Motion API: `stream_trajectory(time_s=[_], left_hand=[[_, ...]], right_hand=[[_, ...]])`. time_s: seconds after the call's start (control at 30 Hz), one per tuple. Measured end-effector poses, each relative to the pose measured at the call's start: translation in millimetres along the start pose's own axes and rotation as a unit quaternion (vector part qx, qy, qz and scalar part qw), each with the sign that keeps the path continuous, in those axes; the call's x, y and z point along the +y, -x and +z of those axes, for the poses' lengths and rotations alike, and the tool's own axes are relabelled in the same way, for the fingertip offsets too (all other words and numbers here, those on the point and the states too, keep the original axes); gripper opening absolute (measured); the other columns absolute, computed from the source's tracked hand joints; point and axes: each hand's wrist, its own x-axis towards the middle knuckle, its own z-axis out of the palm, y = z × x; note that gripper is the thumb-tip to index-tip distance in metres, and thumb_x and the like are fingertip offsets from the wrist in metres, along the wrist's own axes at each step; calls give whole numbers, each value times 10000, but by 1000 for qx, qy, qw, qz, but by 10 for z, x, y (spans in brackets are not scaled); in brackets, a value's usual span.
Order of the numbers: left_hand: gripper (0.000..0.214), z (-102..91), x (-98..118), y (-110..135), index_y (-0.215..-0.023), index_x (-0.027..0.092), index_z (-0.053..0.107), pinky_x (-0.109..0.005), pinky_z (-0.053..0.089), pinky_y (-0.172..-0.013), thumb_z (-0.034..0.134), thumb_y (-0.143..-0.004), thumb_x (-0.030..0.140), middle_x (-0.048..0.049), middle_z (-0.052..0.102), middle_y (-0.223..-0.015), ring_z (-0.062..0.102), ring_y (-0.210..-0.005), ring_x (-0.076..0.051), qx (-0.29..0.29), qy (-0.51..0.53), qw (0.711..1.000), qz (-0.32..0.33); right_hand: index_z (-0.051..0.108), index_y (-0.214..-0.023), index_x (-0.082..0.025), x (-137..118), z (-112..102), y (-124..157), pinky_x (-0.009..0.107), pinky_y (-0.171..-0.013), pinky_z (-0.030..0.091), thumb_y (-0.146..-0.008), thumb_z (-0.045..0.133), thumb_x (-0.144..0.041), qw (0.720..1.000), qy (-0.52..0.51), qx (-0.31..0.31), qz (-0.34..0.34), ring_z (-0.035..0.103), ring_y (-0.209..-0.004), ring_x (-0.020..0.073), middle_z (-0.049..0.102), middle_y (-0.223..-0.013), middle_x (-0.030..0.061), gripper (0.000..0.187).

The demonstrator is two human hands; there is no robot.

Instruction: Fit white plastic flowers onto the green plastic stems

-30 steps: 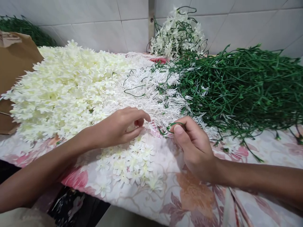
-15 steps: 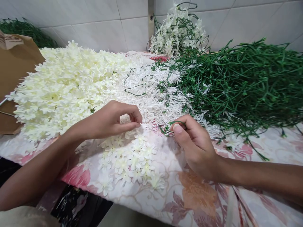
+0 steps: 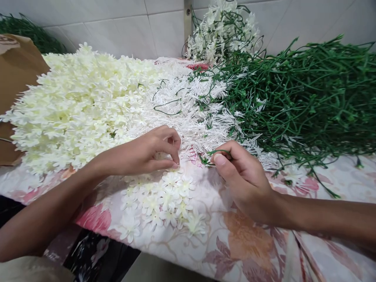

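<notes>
My right hand [image 3: 243, 178] pinches a green plastic flower stem [image 3: 219, 151] between thumb and forefinger, its branched tips pointing left. Across from it, my left hand [image 3: 143, 152] has thumb and fingertips closed together just above the loose cream artificial blossoms [image 3: 169, 199] spread on the cloth. Whatever is between those left fingertips is too small to make out. Behind both hands lies a pile of thin white stamens [image 3: 188, 117] with a few dark green stems across it.
A big heap of cream blossoms [image 3: 79, 102] fills the left side, beside a brown paper or cardboard piece [image 3: 20, 74]. Many green stems [image 3: 311, 102] are piled at right. White flowers on stems [image 3: 220, 35] stand against the tiled wall. A floral cloth [image 3: 246, 254] covers the table.
My left hand has lowered slightly and shifted a little right, its fingertips now closer to the loose blossoms. My right hand keeps the green stem in nearly the same place.
</notes>
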Motion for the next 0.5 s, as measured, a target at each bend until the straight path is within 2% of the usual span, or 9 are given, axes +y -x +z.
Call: stream_trajectory(time_s=[0.17,0.5], left_hand=[[162,15,-18,-6,-870,203,704,-275,397,-847,591,-915,311,-48,552,-964,517,-943,-191,2,-3,1000,4],[145,-42,-47,7,-862,204,691,-281,392,-809,580,-918,279,-58,587,-976,516,-955,-202,-42,-35,998,-1]], right_hand=[[451,-830,-207,-5,6,-10,205,-480,286,-1002,435,-371,1000,5,-2,-1,286,-529,71,362,-639,-66,239],[436,-803,-206,-33,2,-17,205,-479,292,-1000,436,-345,1000,14,-22,0,308,-534,77,364,-623,-65,241]])
